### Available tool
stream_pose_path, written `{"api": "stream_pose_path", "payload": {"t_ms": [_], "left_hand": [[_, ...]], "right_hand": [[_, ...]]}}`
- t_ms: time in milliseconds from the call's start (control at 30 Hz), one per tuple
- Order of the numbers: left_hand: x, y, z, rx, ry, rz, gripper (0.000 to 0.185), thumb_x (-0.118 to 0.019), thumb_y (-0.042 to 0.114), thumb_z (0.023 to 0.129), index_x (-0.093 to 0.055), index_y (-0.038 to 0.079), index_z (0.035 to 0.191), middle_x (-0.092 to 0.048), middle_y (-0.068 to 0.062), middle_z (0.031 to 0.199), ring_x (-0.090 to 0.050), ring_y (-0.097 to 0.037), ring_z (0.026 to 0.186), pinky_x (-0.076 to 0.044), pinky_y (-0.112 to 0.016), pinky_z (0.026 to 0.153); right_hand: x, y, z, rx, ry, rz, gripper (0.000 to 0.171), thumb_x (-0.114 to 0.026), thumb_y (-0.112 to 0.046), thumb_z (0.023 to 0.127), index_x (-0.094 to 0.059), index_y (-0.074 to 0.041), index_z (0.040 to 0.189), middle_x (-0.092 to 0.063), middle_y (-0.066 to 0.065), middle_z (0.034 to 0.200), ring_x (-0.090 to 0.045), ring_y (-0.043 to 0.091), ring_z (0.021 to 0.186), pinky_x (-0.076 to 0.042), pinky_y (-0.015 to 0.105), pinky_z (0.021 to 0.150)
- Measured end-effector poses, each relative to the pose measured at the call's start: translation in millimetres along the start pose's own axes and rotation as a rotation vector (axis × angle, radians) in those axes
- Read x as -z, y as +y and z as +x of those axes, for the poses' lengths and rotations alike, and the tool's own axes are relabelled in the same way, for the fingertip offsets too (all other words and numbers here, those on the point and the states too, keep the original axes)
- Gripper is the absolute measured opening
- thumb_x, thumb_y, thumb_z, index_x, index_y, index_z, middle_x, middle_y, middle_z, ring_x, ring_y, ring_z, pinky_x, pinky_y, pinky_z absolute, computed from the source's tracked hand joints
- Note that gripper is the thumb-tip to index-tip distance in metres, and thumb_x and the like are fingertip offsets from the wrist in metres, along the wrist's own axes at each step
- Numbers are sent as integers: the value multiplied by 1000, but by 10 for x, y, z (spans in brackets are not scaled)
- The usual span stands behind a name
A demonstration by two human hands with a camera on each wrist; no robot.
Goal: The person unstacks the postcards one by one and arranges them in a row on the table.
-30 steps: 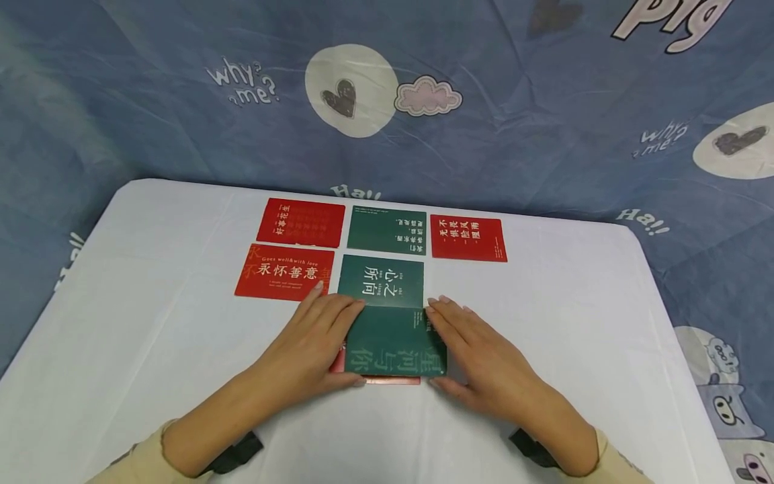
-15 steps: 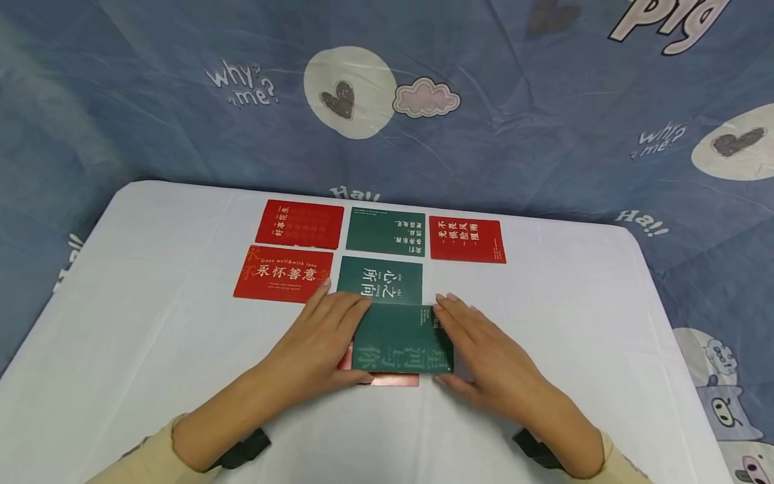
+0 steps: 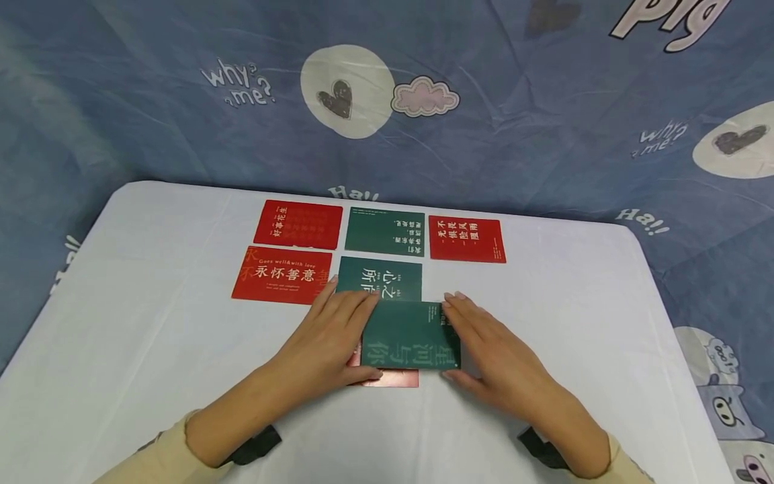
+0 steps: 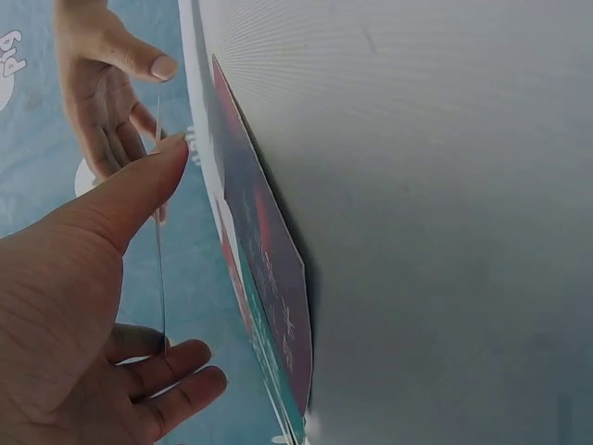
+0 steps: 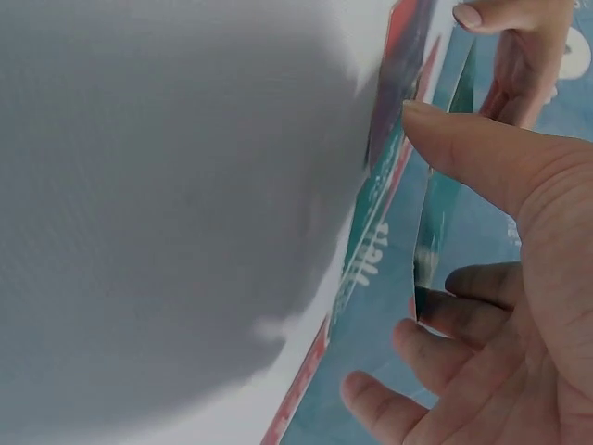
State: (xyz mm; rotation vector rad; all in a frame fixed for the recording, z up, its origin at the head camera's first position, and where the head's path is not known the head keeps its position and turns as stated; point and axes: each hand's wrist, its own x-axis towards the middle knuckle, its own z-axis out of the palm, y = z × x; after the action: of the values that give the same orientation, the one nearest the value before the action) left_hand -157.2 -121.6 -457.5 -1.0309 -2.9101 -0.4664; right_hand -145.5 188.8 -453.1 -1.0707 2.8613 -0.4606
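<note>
A green card (image 3: pixel 411 329) with pale Chinese characters is held level, raised above the table. My left hand (image 3: pixel 326 336) grips its left side and my right hand (image 3: pixel 498 353) its right side, thumbs at the near edge, fingertips at the far edge. In the left wrist view the held card (image 4: pixel 160 269) shows as a thin line between thumb and fingers; the right wrist view has the card (image 5: pixel 435 222) edge-on too. Beneath it a shiny pink card (image 3: pixel 399 379) lies on the table, mostly covered. A green card (image 3: pixel 377 275) lies just behind, its near part hidden.
On the white table (image 3: pixel 181 323), a red card (image 3: pixel 281 274) lies left of the hands. Farther back are another red card (image 3: pixel 299 225), a green card (image 3: pixel 385 232) and a red card (image 3: pixel 467 239) in a row. A blue patterned cloth (image 3: pixel 514 134) hangs behind.
Both hands have moved the held green card to the right and slightly away, uncovering more of the pink card's near edge and covering more of the green card behind. The lying cards have stayed put.
</note>
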Motion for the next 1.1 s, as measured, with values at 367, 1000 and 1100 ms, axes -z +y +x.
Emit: {"api": "stream_pose_path", "payload": {"t_ms": [367,1000,1100], "left_hand": [[-25,4,70,-14,20,7,113,-92,60,70,-46,-1,154,-53,-16,142,-47,-31,132,-8,-58,127],[-56,5,184,-36,37,6,111,-95,55,68,-50,-2,151,-55,-17,145,-49,-33,133,-13,-60,126],[-61,4,200,-40,36,9,111,-96,54,67,-51,-2,151,-56,-17,145,-50,-33,133,-11,-60,126]], "right_hand": [[-6,53,-25,-23,-6,10,108,-89,-34,84,-25,-3,165,-30,12,170,-26,28,157,-36,48,120],[32,131,-16,-42,-7,-15,109,-92,-30,81,-27,-2,164,-33,16,168,-29,30,155,-40,49,117],[43,143,-19,-53,-11,-17,109,-92,-30,80,-27,-2,164,-33,16,167,-30,31,155,-41,50,116]]}}
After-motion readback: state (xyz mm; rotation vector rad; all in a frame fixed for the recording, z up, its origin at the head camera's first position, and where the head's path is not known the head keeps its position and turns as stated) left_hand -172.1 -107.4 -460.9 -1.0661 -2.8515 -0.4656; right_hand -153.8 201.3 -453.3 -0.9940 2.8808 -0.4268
